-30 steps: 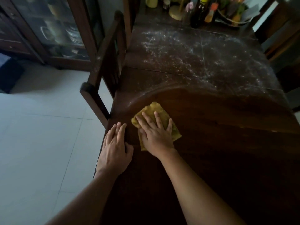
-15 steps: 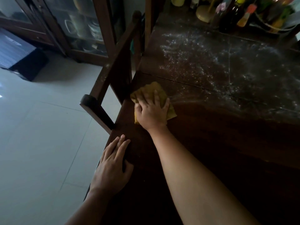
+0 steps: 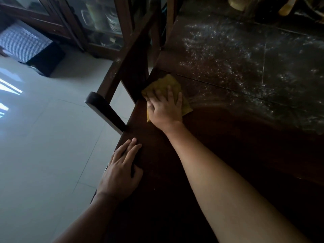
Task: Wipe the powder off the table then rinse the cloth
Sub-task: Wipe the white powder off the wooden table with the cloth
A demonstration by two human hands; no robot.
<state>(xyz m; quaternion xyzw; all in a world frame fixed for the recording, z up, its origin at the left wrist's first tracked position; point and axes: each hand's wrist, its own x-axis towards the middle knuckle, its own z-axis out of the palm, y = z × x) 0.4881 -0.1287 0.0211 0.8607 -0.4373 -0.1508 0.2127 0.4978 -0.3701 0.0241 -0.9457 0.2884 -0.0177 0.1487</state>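
Wiping step. Right hand (image 3: pixel 164 109) pressed cloth (image 3: pixel 162 84) at the counter's (image 3: pixel 228 155) left edge, fingers (image 3: pixel 169 92) spread flat, not gripping; left hand (image 3: pixel 121 174) rested open. Powder (image 3: pixel 228 55) lay beyond — I judged the next stroke should go forward.

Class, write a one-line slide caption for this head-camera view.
Right hand presses a yellow cloth on the dark wooden table beside scattered white powder; left hand rests flat at the edge.

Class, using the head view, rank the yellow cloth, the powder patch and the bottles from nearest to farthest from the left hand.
1. yellow cloth, just ahead, under the right hand.
2. powder patch, mid-table, farther right.
3. bottles, far end.
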